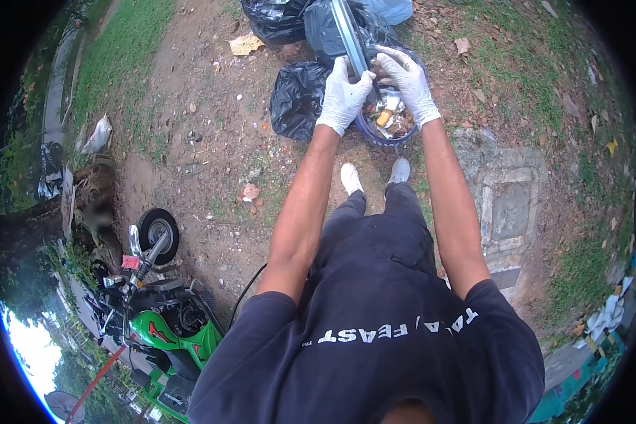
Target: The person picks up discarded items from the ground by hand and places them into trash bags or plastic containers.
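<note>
Both my hands wear white gloves and are over a dark blue bin (381, 141). Mixed rubbish (396, 116), with a yellow piece and white scraps, shows inside it. My left hand (343, 99) is closed at the lower end of a long, flat grey and pale-blue strip (349, 39), which stretches away from me past the bin. On the other side, my right hand (411, 88) reaches over the bin's right rim. Its fingers are apart and extend toward the strip's end, above the rubbish. The far part of the bin is hidden behind the hands and strip.
Black rubbish bags (300, 99) lie left of the bin and beyond it. Below the bin are my shoes (351, 179). A green motorcycle (169, 328) is at the lower left. To the right, a concrete slab (510, 210) sits in the dirt.
</note>
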`<control>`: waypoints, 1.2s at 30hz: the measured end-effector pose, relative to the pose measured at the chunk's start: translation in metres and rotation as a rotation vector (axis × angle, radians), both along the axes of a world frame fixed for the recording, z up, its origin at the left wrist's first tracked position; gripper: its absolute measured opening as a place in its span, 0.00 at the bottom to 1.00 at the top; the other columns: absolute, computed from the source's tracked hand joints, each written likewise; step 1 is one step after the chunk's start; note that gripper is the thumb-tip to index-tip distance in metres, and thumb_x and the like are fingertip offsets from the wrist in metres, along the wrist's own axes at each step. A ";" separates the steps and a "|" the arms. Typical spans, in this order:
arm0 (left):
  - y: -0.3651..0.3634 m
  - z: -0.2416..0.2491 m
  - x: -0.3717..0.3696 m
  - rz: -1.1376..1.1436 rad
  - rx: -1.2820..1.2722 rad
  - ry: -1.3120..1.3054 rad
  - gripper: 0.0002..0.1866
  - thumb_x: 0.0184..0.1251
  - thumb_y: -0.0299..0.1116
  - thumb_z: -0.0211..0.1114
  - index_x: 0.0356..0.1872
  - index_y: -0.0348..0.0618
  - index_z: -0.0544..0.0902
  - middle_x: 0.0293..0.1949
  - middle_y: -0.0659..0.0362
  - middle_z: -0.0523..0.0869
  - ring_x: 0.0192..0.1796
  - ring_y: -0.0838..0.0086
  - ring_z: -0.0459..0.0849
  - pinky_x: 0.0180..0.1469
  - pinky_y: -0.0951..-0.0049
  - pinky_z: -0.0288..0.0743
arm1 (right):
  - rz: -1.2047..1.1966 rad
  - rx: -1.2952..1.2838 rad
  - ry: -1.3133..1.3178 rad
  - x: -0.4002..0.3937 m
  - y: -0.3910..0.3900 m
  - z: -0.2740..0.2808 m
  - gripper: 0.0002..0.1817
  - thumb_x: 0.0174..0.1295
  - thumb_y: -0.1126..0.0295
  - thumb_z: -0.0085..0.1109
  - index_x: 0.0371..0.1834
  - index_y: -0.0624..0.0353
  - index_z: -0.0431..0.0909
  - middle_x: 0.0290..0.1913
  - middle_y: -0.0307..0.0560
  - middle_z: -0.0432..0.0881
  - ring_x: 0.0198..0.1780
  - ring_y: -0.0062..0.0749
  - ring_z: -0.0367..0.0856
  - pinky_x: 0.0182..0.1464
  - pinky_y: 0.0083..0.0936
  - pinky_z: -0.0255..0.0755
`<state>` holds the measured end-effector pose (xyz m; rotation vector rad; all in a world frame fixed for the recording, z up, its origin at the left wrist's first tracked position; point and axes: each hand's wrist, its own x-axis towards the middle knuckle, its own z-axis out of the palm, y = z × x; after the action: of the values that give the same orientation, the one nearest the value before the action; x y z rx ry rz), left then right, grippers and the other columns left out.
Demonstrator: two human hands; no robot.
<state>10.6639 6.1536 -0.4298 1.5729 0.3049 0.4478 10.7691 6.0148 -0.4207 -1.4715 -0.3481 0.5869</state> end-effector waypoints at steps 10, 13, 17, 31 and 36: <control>0.007 0.009 -0.007 -0.040 -0.082 -0.014 0.19 0.75 0.34 0.73 0.56 0.36 0.75 0.50 0.56 0.87 0.48 0.80 0.84 0.51 0.75 0.82 | -0.189 0.045 -0.028 -0.044 0.019 0.005 0.13 0.68 0.64 0.75 0.48 0.61 0.90 0.40 0.36 0.90 0.41 0.14 0.82 0.44 0.18 0.76; 0.014 0.009 -0.012 -0.031 -0.107 -0.028 0.19 0.73 0.33 0.75 0.55 0.36 0.75 0.49 0.57 0.87 0.48 0.80 0.84 0.51 0.75 0.82 | -0.204 0.090 -0.148 -0.040 0.030 -0.012 0.08 0.67 0.67 0.76 0.35 0.59 0.88 0.30 0.28 0.84 0.32 0.10 0.73 0.35 0.16 0.68; 0.027 0.005 -0.020 0.079 -0.070 -0.061 0.23 0.69 0.33 0.79 0.51 0.35 0.73 0.45 0.56 0.87 0.45 0.78 0.85 0.48 0.72 0.83 | -0.235 0.115 -0.079 -0.052 0.052 0.000 0.09 0.68 0.67 0.76 0.33 0.57 0.87 0.28 0.26 0.81 0.31 0.09 0.70 0.33 0.16 0.64; 0.082 -0.016 -0.062 0.304 -0.637 -0.071 0.11 0.74 0.37 0.61 0.52 0.46 0.76 0.47 0.58 0.84 0.51 0.68 0.85 0.54 0.53 0.83 | 0.027 0.010 -0.254 -0.091 0.111 -0.016 0.11 0.69 0.64 0.74 0.43 0.60 0.90 0.35 0.35 0.88 0.35 0.14 0.80 0.38 0.19 0.76; 0.095 -0.026 -0.076 0.291 -0.658 -0.126 0.13 0.76 0.40 0.66 0.49 0.44 0.76 0.44 0.58 0.83 0.45 0.71 0.86 0.49 0.61 0.84 | 0.011 0.047 -0.297 -0.105 0.120 -0.016 0.12 0.69 0.64 0.74 0.42 0.64 0.89 0.43 0.41 0.91 0.41 0.17 0.82 0.43 0.22 0.78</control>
<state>10.5874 6.2484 -0.4562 0.8576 0.5263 0.5952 10.6640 6.1347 -0.4364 -1.5132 -0.5977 0.3653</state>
